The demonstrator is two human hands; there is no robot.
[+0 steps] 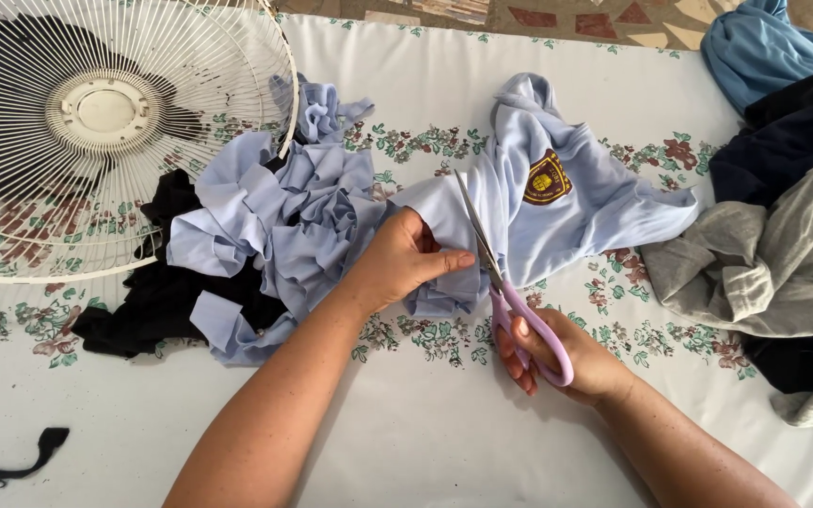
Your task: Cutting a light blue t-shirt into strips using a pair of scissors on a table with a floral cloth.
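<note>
My left hand [405,260] pinches a fold of a light blue shirt [571,193] that bears a yellow and maroon crest. My right hand [557,353] grips lilac-handled scissors [505,296]; their metal blades point away from me and are set into the shirt's cloth, right beside my left thumb. To the left of my left hand lies a heap of cut light blue cloth strips [279,221], joined to the shirt piece I hold.
A white fan guard [96,122] rests at the upper left, over black cloth [157,292]. Grey, black and blue garments [783,245] pile up at the right. A small black scrap [25,461] lies at the lower left on the floral white sheet [425,423].
</note>
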